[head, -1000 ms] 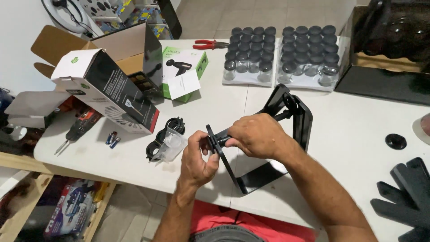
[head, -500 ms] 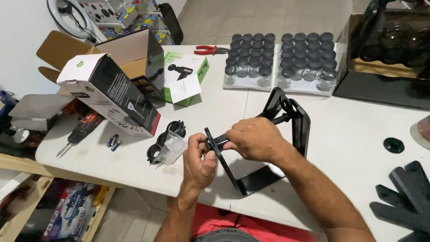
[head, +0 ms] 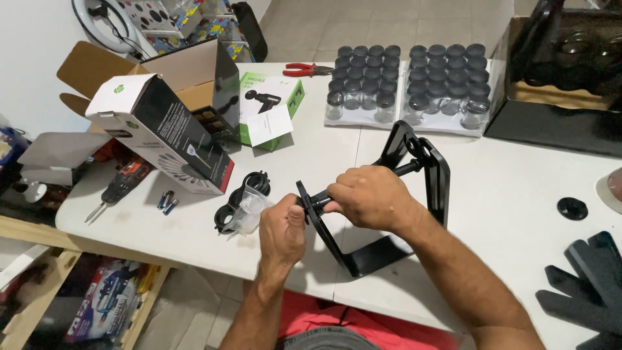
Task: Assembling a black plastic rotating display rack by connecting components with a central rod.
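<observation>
Black metal stand (head: 414,194), resting on the white worktop (head: 505,194), is being gripped by both my hands. I am wrapping my right hand (head: 369,198) around its crossbar, fingers (head: 340,194) closed tight on it. I am pinching the bar's near end with my left hand (head: 283,228), fingers narrow against the stand's side plate. Just left of my fingers, a bagged black cable (head: 243,201) is lying; beyond them, trays of dark-lidded jars (head: 408,81) are standing.
</observation>
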